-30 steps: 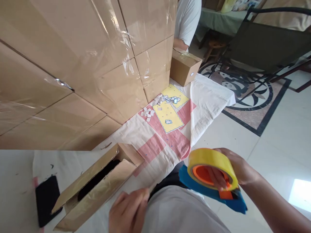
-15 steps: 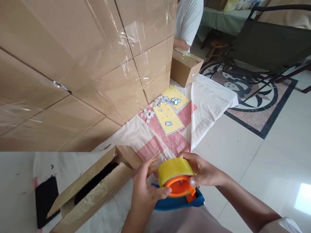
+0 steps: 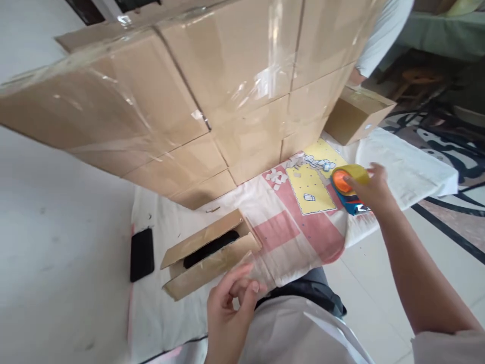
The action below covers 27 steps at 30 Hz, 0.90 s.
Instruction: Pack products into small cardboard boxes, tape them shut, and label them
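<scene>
My right hand (image 3: 373, 189) grips a tape dispenser (image 3: 349, 207) with a blue body, an orange hub and a yellowish roll of packing tape (image 3: 359, 174), out over the right part of the cloth. Near my body, my left hand (image 3: 235, 296) is closed, pinching the loose end of a clear tape strip (image 3: 263, 275). The strip stretches to the right toward the dispenser; its middle is hard to see. Just beyond my left hand lies a narrow cardboard box (image 3: 212, 273), flaps parted, with something black (image 3: 210, 250) inside.
A tall wall of taped cardboard boxes (image 3: 250, 121) stands along the table's back. A phone-like black slab (image 3: 142, 255) lies at left. Yellow sheets (image 3: 310, 194) and white scraps (image 3: 276, 178) lie on the cloth (image 3: 413, 162). Another person's sleeve (image 3: 382, 40) shows behind a smaller box (image 3: 358, 114).
My right hand has moved away to the right with the dispenser, drawing out clear tape, while my left hand stays near my body with the end. The view has swung left.
</scene>
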Tool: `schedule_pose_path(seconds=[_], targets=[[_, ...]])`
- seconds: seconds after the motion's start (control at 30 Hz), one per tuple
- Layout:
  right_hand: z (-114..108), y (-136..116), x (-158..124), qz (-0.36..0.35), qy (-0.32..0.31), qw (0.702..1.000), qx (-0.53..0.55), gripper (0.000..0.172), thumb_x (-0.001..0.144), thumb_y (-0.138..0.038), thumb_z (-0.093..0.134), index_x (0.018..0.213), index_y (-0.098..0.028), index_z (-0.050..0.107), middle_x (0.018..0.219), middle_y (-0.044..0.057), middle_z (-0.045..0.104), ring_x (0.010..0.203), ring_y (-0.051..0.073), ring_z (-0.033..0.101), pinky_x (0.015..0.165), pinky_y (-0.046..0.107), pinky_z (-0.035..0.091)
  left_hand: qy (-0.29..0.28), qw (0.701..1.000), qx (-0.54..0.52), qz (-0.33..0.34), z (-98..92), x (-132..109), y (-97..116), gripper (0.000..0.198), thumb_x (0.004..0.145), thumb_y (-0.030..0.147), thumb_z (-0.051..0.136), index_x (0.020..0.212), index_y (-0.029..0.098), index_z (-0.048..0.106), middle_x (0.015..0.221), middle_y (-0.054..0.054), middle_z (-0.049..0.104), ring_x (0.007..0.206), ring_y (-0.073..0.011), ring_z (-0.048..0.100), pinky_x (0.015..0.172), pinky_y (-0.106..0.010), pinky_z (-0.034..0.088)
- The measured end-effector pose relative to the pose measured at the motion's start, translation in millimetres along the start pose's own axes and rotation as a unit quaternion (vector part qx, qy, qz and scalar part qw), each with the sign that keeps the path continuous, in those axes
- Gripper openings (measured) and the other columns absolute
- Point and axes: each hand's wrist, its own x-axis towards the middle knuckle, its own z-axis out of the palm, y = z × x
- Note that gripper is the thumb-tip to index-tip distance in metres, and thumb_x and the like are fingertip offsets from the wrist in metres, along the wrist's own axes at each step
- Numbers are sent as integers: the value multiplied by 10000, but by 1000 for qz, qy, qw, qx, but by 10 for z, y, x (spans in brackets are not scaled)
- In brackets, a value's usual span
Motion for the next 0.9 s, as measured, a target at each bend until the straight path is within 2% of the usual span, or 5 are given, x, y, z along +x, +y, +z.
schedule_pose_path(seconds=[0.1,0.27,0.47,0.7,0.9], targets=[[69,-704,-390,-162,76,983,-44,901,793,-613,747,1481,-112,453,1465,258,422,1442,409,375,1188,592,309,26,998,-30,-53,-162,5,17,364,823,538,755,1002,222,743,591,27,671,539,-157,657,568,-278,572],[359,-2013,-1393,-405,-321,845,138,332,930,-418,698,1222,-264,665,1356,122,594,1369,309,491,1123,517,458,-18,1000,-11,0,-400,41,-40,234,864,434,738,1001,247,762,608,26,706,511,-135,625,613,-279,570],[565,-2599,-1666,-560,-419,712,67,234,1013,-131,505,924,-232,696,1304,52,644,1441,249,389,1237,499,323,-20,995,64,67,-500,-89,-458,224,901,365,688,1085,269,774,601,24,681,523,-143,601,556,-263,536],[143,-2876,-1310,-451,-408,790,79,139,983,-263,608,879,-312,687,1132,71,653,1259,275,560,1116,468,454,161,952,129,224,-767,-101,-650,508,931,146,618,1413,300,572,676,55,736,589,-144,666,701,-302,535],[366,-2960,-1193,-290,-616,727,89,167,996,-314,595,871,-273,699,838,22,678,832,192,645,772,342,521,155,831,406,347,-1011,524,-445,495,950,128,575,1408,315,591,1223,-53,768,1192,-248,686,1184,-467,187]])
